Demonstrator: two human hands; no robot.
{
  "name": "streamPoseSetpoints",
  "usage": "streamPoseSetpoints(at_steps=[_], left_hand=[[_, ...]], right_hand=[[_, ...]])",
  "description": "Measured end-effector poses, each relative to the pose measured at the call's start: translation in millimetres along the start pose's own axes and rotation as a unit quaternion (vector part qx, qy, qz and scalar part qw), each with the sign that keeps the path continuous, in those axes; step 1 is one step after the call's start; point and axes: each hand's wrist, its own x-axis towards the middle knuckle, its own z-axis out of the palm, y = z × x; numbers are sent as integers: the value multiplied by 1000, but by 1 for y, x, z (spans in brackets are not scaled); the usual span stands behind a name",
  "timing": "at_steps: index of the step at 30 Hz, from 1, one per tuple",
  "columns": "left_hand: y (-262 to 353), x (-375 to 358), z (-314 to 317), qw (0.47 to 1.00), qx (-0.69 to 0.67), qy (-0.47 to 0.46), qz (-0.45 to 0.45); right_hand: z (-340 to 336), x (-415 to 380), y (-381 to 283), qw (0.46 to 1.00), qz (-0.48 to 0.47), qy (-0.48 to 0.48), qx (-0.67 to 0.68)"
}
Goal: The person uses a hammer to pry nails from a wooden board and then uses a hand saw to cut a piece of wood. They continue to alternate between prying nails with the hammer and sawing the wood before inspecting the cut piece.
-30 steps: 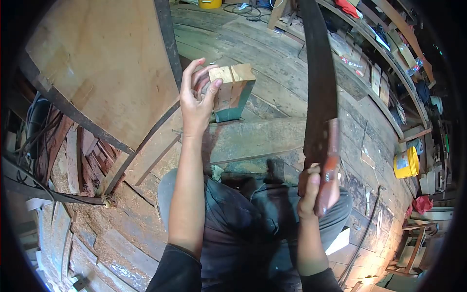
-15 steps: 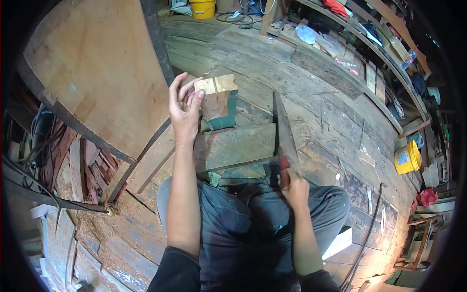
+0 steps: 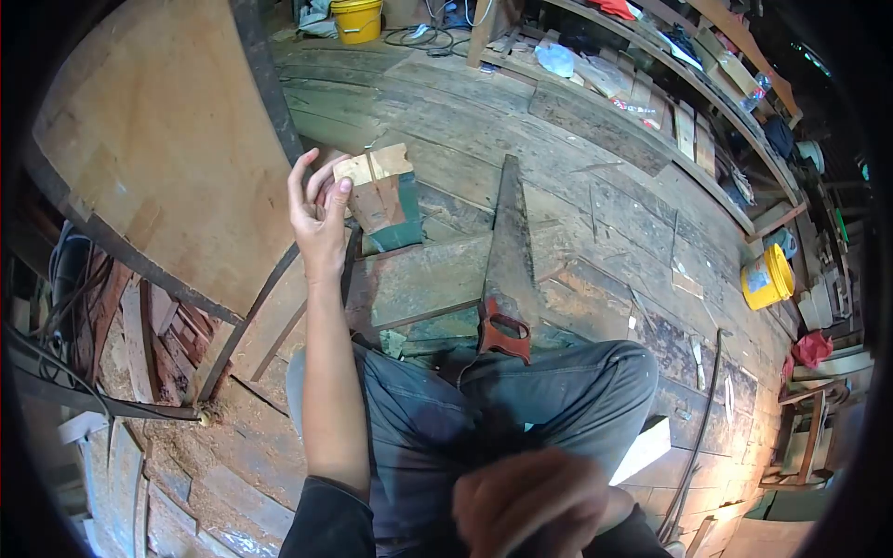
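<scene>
My left hand [image 3: 321, 228] grips the left edge of a small wooden block [image 3: 379, 203] between thumb and fingers. The block has a pale upper face with a dark groove across it, a brown front and a green right side. Beneath it lies a wider wooden board [image 3: 419, 279] in front of my knees. A handsaw [image 3: 509, 242] with a red handle rests across the board's right end, blade pointing away from me. Close to the camera, above my lap, my right hand [image 3: 530, 507] is smeared by motion; its fingers look bent, and nothing can be made out in them.
A large wooden panel [image 3: 167, 158] with a dark frame rises at the left. On the plank floor [image 3: 456, 102] stand a yellow bucket [image 3: 768, 277] at right and another at the back. A long dark rod [image 3: 704, 428] lies right of my knee. Low shelving [image 3: 642, 139] holds wood pieces.
My right hand has let go of the saw's handle and come back toward my body. The saw now lies on the board. My left hand still holds the block.
</scene>
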Motion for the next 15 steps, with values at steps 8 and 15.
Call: streamPoseSetpoints(at_steps=[8,15], left_hand=[[3,-1,0,1000,-8,15,4],[3,-1,0,1000,-7,16,4]], right_hand=[[19,8,34,983,-96,-14,156],[14,11,28,986,-93,-5,142]])
